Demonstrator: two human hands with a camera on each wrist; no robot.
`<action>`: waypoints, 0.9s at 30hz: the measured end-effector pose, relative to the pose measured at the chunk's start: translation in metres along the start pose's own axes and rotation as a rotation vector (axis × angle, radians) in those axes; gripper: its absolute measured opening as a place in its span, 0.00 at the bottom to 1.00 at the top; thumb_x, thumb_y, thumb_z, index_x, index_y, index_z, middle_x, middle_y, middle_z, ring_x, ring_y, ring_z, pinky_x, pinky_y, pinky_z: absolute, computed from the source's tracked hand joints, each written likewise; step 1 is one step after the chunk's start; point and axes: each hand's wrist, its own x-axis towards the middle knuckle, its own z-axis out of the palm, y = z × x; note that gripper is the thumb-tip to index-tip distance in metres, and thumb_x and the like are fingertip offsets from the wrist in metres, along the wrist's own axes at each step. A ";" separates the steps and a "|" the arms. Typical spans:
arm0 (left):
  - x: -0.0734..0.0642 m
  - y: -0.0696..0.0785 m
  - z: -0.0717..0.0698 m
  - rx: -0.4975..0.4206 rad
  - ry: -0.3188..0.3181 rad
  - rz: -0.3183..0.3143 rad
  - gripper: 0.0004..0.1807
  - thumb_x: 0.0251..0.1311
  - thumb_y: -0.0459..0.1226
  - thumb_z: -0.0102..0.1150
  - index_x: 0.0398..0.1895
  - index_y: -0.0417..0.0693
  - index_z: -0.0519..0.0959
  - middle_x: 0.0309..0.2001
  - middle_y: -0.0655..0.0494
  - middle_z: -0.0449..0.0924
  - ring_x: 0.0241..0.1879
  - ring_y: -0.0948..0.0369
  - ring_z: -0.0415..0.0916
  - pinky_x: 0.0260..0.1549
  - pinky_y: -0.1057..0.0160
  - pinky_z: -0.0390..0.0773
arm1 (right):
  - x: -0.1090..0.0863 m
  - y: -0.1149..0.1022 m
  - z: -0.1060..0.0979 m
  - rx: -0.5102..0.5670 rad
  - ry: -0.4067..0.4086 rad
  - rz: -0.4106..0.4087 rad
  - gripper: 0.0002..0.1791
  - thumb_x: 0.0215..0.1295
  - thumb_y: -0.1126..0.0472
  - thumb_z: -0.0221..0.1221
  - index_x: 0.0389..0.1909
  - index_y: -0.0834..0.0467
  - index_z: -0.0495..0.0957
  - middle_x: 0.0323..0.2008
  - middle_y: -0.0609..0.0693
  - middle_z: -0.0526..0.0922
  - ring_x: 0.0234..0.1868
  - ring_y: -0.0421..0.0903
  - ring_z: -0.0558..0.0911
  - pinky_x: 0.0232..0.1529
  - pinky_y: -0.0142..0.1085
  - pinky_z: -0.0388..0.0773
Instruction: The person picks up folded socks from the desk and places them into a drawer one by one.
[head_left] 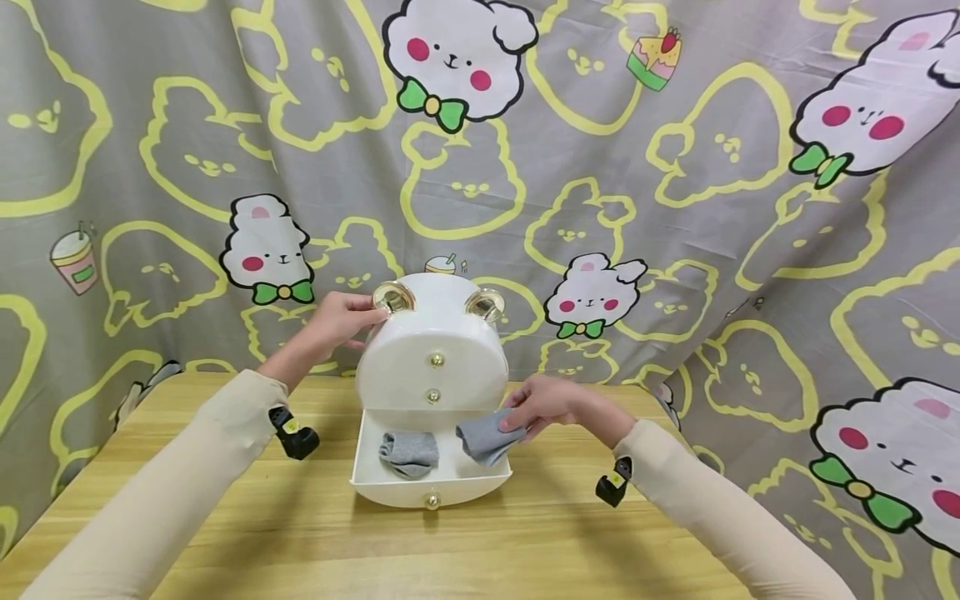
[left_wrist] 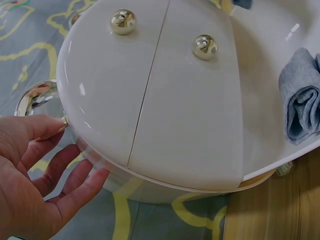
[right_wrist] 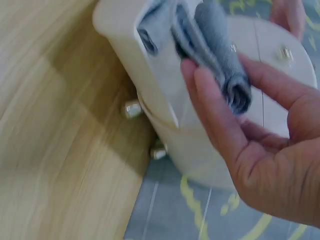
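A white rounded drawer box (head_left: 431, 367) with gold ears and gold ball knobs stands on the table. Its bottom drawer (head_left: 431, 493) is pulled out. My left hand (head_left: 343, 321) pinches the rim of the left gold ear (left_wrist: 40, 97) between thumb and forefinger, the other fingers spread beside the box's side. Above the drawer's right part, my right hand (head_left: 547, 406) holds a folded grey cloth (right_wrist: 220, 55) between thumb and fingers. Another folded grey cloth (head_left: 408, 452), rolled at its edge, lies inside the drawer on the left; it also shows in the left wrist view (left_wrist: 302, 97).
The box rests on a light wooden table (head_left: 300, 533). A grey curtain (head_left: 337, 183) with yellow outlines and white cartoon animals hangs behind and at the sides. Small gold feet (right_wrist: 132, 109) support the box. Black wrist cameras (head_left: 296, 433) sit on both sleeves.
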 end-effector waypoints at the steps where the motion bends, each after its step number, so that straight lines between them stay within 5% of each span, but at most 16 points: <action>1: 0.000 0.000 0.000 -0.003 0.000 -0.001 0.23 0.73 0.44 0.58 0.65 0.40 0.78 0.68 0.40 0.73 0.66 0.44 0.73 0.55 0.45 0.85 | 0.001 -0.003 0.005 -0.024 0.022 0.002 0.11 0.64 0.67 0.67 0.44 0.68 0.84 0.31 0.50 0.85 0.29 0.41 0.84 0.38 0.37 0.90; 10: -0.001 -0.001 -0.001 -0.012 0.004 -0.001 0.23 0.72 0.43 0.58 0.65 0.40 0.78 0.67 0.40 0.74 0.66 0.44 0.73 0.55 0.45 0.85 | 0.017 -0.014 0.037 -0.112 0.170 0.057 0.05 0.58 0.71 0.70 0.31 0.66 0.83 0.25 0.51 0.81 0.22 0.42 0.80 0.31 0.36 0.90; 16: -0.001 0.000 0.000 -0.011 0.005 0.002 0.23 0.72 0.43 0.58 0.65 0.40 0.78 0.67 0.40 0.74 0.65 0.44 0.73 0.54 0.46 0.86 | 0.022 -0.019 0.047 -0.128 0.234 0.078 0.18 0.58 0.73 0.67 0.16 0.59 0.70 0.21 0.50 0.74 0.20 0.42 0.77 0.29 0.37 0.89; 27: -0.001 -0.001 0.000 -0.007 0.011 0.007 0.23 0.73 0.42 0.57 0.64 0.39 0.78 0.66 0.39 0.75 0.64 0.45 0.73 0.53 0.47 0.86 | 0.029 -0.022 0.061 -0.230 0.335 0.045 0.18 0.52 0.77 0.64 0.13 0.59 0.68 0.18 0.51 0.74 0.16 0.42 0.79 0.28 0.42 0.90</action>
